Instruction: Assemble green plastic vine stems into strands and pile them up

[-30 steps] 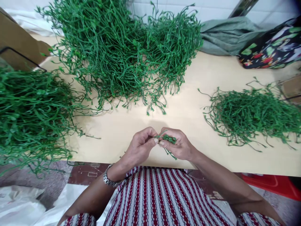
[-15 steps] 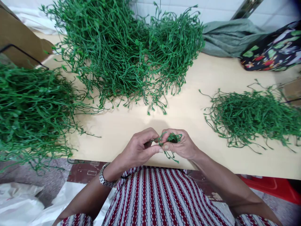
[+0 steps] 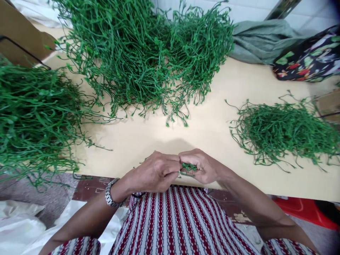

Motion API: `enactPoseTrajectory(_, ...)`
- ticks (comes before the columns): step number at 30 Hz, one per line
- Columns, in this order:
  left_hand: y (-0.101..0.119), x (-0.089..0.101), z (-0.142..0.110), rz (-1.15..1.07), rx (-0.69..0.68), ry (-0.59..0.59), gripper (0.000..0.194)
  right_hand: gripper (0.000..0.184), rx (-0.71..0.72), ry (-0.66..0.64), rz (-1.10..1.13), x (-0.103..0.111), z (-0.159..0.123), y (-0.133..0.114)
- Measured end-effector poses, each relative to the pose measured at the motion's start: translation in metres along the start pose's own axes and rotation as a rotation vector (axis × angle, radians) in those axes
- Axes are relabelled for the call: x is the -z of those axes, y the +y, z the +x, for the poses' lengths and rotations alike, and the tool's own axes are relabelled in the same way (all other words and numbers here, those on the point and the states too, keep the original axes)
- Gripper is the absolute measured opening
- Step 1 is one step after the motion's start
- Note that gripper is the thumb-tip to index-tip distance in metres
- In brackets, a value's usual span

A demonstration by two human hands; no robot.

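Close to the table's front edge, my two hands meet with their fingers touching. My right hand (image 3: 200, 164) is curled around a small bunch of green stems (image 3: 189, 166), thin and artificial-looking. My left hand (image 3: 158, 171), back upward, is closed against the right fingertips at the end of the bunch. A few green tips show past its far side, so stems seem to run through the fist; the fingers hide most of them. A metal watch (image 3: 111, 193) is on the left wrist.
Loose green stems with forked tips lie in a large heap (image 3: 132, 53) at the back, a left pile (image 3: 34, 117) and a smaller right pile (image 3: 287, 131). Behind are a grey-green cloth (image 3: 265, 40) and floral fabric (image 3: 308, 60). A brown box (image 3: 21, 33) stands back left.
My left hand has turned from a loose pinch into a closed fist, back up, with tips now showing behind it. The right hand has closed further around its bunch.
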State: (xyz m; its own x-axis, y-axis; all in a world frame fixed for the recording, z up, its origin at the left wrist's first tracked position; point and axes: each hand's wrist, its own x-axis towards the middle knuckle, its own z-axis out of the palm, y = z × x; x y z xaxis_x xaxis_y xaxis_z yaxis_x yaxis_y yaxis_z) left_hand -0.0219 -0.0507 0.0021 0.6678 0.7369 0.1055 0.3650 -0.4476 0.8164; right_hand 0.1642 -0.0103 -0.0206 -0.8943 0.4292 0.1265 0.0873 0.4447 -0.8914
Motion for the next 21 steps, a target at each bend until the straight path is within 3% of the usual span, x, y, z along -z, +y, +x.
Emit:
enactPoseTrajectory(2,-0.003,0.001,-0.001,-0.101,0.012,0.019,0.026,0.015,0.006,-0.018,0.009,0.004,-0.003,-0.001)
enactPoseTrajectory(4,-0.007,0.001,-0.001,-0.232,0.043,0.06,0.022,0.011,-0.048,0.053,0.04,0.009,-0.006,-0.002)
enactPoseTrajectory(9,-0.015,-0.004,0.003,-0.472,0.148,0.351,0.011,0.016,-0.124,0.299,0.271,0.008,0.0,-0.002)
enactPoseTrajectory(14,-0.012,-0.012,0.008,-0.49,0.215,0.554,0.012,0.021,-0.191,0.392,0.621,-0.012,0.012,0.0)
enactPoseTrajectory(21,-0.007,-0.024,0.011,-0.334,0.199,0.737,0.012,0.025,-0.315,0.467,0.772,-0.022,0.012,0.005)
